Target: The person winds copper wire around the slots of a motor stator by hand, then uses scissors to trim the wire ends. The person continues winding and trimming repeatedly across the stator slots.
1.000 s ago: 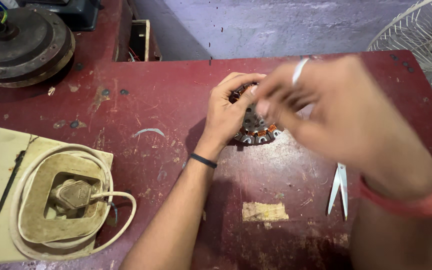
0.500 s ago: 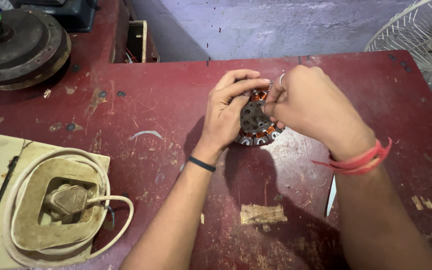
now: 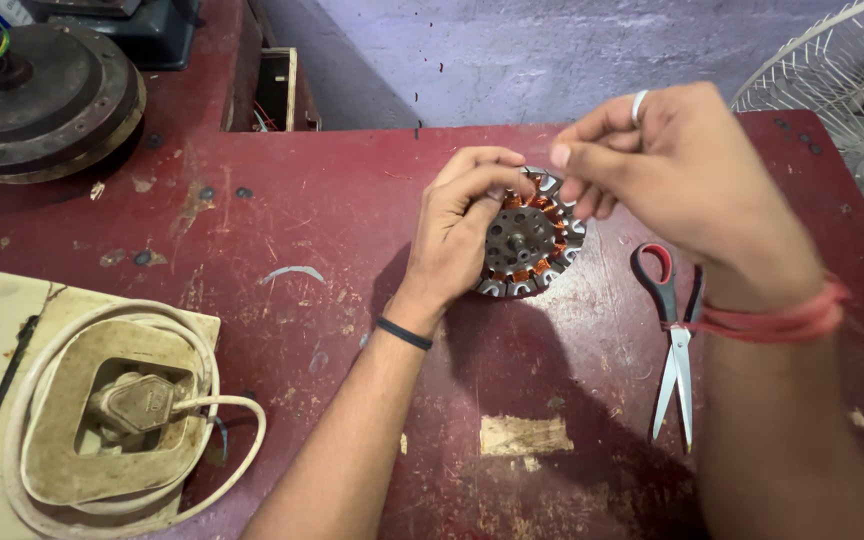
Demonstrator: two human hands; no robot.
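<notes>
A round motor stator (image 3: 530, 245) with copper windings and a dark hub rests tilted on the red table (image 3: 332, 200). My left hand (image 3: 462, 225) grips its left rim, thumb and fingers curled over the top edge. Just above and right of the stator, my right hand (image 3: 672, 170) is lifted with thumb and forefinger pinched together. No wire can be made out between those fingertips. A ring sits on one right finger and red thread circles the wrist.
Scissors (image 3: 674, 340) with red and black handles lie right of the stator, under my right wrist. A white cord and plug (image 3: 132, 400) are coiled on a beige board at front left. A dark round motor cover (image 3: 32, 90) sits back left. A white fan guard (image 3: 842, 90) stands back right.
My right hand has lifted off the stator and drawn up and to the right, fingers still pinched, uncovering the scissors. The left hand keeps its hold on the stator.
</notes>
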